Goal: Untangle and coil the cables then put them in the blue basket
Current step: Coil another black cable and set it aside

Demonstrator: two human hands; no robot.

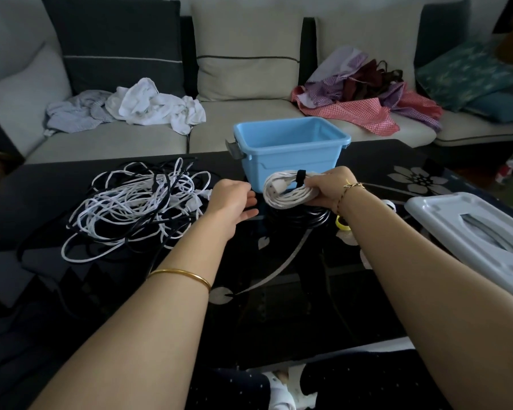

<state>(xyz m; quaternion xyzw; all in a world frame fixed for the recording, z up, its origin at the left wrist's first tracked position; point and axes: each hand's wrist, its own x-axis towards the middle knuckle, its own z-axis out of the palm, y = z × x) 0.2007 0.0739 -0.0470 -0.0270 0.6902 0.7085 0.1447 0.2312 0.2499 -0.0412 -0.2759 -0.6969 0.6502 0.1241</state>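
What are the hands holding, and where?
The right hand grips the coiled white cable bundle at one end, fingers curled round it. The left hand holds nothing.

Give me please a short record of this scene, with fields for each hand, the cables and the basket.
left hand: open, holds nothing, beside the tangled cables
right hand: grips a coiled white cable with a black strap, in front of the blue basket
tangled cables: white and black, uncoiled, on the table
black coil: on the table below the right hand
blue basket: no cable visible inside
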